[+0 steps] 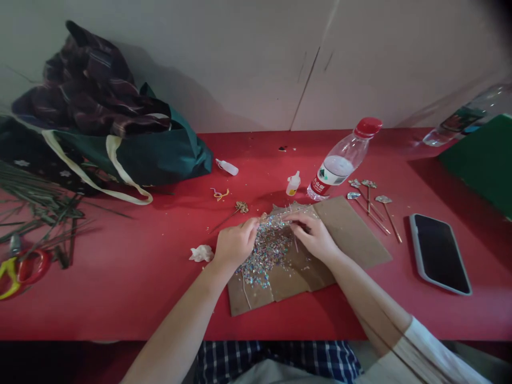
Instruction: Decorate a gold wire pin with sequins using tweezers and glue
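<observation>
My left hand (236,244) is closed, its fingertips at the upper left of a heap of small shiny sequins (266,253). Across the heap, my right hand (314,234) has its index finger stretched toward the left hand and its thumb bent below. Whatever lies between the fingertips of either hand is too small to make out. A thin pinkish stick (295,242) shows just under the right fingers. The sequins are spread over a sheet of brown cardboard (256,304). Beyond my left hand lies a stemmed piece with a gold glittery head (241,207).
Around the cardboard are a small glue bottle (293,184), a white tube (227,167), a water bottle (338,162), several glittery stemmed pieces (383,200), a phone (440,253) and crumpled tissue (201,253). At left are scissors (24,269), green stems (44,200) and a bag (160,154).
</observation>
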`<state>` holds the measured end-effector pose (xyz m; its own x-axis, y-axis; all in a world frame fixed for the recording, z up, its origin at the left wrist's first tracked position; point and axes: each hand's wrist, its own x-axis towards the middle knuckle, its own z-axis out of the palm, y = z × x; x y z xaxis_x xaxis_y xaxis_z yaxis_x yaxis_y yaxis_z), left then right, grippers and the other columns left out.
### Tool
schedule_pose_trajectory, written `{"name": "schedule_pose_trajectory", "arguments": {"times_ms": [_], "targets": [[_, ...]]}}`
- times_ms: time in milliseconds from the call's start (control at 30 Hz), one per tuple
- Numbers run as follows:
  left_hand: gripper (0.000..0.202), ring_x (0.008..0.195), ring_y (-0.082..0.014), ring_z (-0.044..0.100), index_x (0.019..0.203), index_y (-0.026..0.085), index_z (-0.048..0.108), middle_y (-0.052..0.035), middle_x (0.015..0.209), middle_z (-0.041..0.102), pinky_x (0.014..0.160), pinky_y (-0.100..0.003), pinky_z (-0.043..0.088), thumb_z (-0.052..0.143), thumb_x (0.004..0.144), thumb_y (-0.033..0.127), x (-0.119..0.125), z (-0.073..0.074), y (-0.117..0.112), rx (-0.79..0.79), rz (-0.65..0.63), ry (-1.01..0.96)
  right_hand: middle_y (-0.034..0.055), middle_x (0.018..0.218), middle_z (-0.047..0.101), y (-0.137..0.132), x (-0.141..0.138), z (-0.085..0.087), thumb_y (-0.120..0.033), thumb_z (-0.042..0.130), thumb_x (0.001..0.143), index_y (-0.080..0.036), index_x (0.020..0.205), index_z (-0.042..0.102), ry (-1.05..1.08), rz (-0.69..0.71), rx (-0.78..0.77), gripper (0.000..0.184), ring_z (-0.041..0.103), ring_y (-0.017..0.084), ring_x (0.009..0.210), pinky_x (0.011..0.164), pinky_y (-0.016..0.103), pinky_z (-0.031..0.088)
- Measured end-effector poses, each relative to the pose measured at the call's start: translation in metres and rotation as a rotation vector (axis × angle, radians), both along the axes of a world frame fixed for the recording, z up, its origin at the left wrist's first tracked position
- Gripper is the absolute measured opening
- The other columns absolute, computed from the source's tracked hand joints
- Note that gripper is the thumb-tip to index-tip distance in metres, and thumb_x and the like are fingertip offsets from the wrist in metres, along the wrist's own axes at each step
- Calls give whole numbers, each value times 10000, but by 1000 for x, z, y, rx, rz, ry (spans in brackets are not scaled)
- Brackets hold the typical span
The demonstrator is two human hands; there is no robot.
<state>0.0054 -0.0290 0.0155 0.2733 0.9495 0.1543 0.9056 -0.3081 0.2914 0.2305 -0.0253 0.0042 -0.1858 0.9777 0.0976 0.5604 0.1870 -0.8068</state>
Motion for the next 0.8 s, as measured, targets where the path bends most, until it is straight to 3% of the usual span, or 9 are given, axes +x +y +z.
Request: {"name": "schedule_pose_trajectory", "arguments": {"times_ms": [100, 167, 267, 400, 500, 600, 700, 800], "targets": [[401, 608, -183, 619, 1023, 191, 623, -47, 676, 670, 540, -270, 325, 267, 969, 367, 1, 2, -2, -28, -25, -9, 41, 913, 713, 0, 1, -4, -329, 414, 909, -212, 1011, 630, 353, 81, -26, 266, 676, 170, 862, 788, 317, 531], [408, 586, -164, 605, 935, 183, 631, -30, 631, 648, 554, -263, 350, 257, 972, 340, 3, 7, -3, -74, -46, -55, 55, 953, 714, -1, -1, -3, -327, 542, 866, -215, 1017, 584, 579, 87, -39, 192, 679, 188, 917, 777, 323, 546], [375, 573, -132, 591, 944, 209, 625, 25, 558, 609, 624, -241, 399, 267, 978, 315, 5, 13, -5, -186, -92, -236, 17, 786, 709, -3, -4, 0, -282, 698, 764, -218, 915, 534, 706, -48, 42, 232, 691, 164, 734, 643, 271, 548], [328, 565, -119, 584, 951, 235, 623, 62, 498, 573, 691, -240, 414, 305, 973, 311, 8, 16, -9, -267, -94, -382, -34, 588, 625, -3, -5, 2, -291, 562, 879, -207, 849, 579, 697, -133, 206, 90, 597, 110, 526, 600, 270, 515], [332, 525, -115, 563, 859, 222, 615, 60, 488, 565, 675, -242, 413, 316, 965, 318, 10, 15, -10, -297, -62, -365, -6, 710, 657, -5, -4, 0, -277, 438, 943, -226, 976, 658, 641, -84, 306, 229, 601, 113, 600, 637, 287, 514], [350, 515, -117, 554, 781, 213, 589, 51, 483, 554, 654, -240, 412, 313, 960, 335, 10, 14, -9, -319, -44, -338, 20, 884, 691, -8, -3, 1, -276, 394, 955, -259, 1170, 622, 527, 15, 400, 314, 626, 135, 721, 686, 309, 518], [341, 505, -119, 544, 748, 214, 562, 47, 477, 545, 619, -232, 400, 320, 952, 340, 11, 14, -9, -342, -42, -319, 33, 965, 714, -12, -4, 8, -226, 465, 924, -247, 1210, 593, 351, 132, 402, 314, 660, 151, 795, 735, 317, 523], [344, 495, -114, 530, 673, 210, 504, 45, 476, 545, 598, -226, 384, 331, 947, 327, 12, 16, -9, -340, -41, -304, 29, 925, 732, -14, -7, 18, -176, 586, 855, -234, 1044, 654, 191, 139, 404, 209, 679, 152, 786, 722, 295, 524]]}}
